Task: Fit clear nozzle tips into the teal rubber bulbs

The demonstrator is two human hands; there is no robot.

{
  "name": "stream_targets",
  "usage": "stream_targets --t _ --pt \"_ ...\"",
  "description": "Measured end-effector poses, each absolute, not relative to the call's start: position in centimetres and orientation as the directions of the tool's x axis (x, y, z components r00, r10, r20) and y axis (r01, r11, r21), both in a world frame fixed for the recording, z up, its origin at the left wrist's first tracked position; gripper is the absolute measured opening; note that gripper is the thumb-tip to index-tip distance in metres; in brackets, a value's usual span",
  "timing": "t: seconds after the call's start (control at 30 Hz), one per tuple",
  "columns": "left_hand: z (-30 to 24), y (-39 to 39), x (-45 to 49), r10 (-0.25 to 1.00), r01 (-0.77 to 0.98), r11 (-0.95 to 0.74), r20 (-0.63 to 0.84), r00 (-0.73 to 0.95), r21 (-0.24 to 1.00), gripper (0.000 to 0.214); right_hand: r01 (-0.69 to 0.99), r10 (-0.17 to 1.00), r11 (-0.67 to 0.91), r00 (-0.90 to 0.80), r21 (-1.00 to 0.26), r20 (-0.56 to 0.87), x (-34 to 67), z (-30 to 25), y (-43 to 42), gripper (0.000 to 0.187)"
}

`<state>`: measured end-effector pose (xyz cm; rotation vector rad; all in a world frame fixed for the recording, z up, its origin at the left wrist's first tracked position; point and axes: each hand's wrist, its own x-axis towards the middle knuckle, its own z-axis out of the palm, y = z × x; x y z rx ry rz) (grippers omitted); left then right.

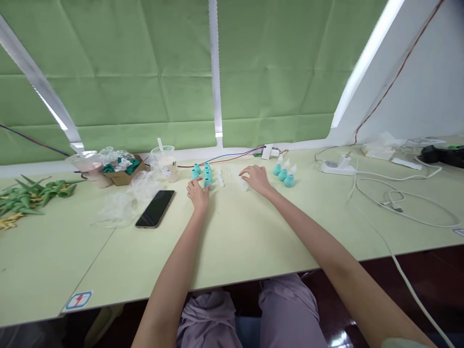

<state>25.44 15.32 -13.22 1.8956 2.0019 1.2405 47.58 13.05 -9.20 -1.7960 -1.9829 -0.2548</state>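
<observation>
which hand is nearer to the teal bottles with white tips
Right. The right hand is just left of the white-tipped teal bottles, apart from them; the left hand is farther left, beside the open teal bottles.

A long worktable [232, 241] with turquoise bottles [283, 175] in rows suggests a workshop.

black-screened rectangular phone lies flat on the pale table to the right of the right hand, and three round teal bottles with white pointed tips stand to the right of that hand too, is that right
No: the head view shows the black-screened rectangular phone to the left of the left hand. The rest stands.
</observation>
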Motion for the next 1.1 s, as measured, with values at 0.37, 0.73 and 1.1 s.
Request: stream_targets --t 0.37,0.73,1.1 --pt "-12.8 15.0 25.5 0.886 0.766 -0.134 0.423 -0.192 0.629 0.034 0.956 0.968 0.130 -0.179 0.261 0.174 41.2 -9.9 19.6 0.022" --pt "-13.0 15.3 25.3 0.894 0.764 -0.135 0.411 -0.182 0.631 0.035 0.937 0.960 0.109 -0.186 0.331 0.210 42.0 -10.5 20.2 0.023" --pt "-13.3 15.6 25.4 0.895 0.765 -0.146 0.414 -0.168 0.627 0.035 0.983 0.957 0.182 -0.172 -0.019 0.235 42.4 -8.8 19.7 0.014"
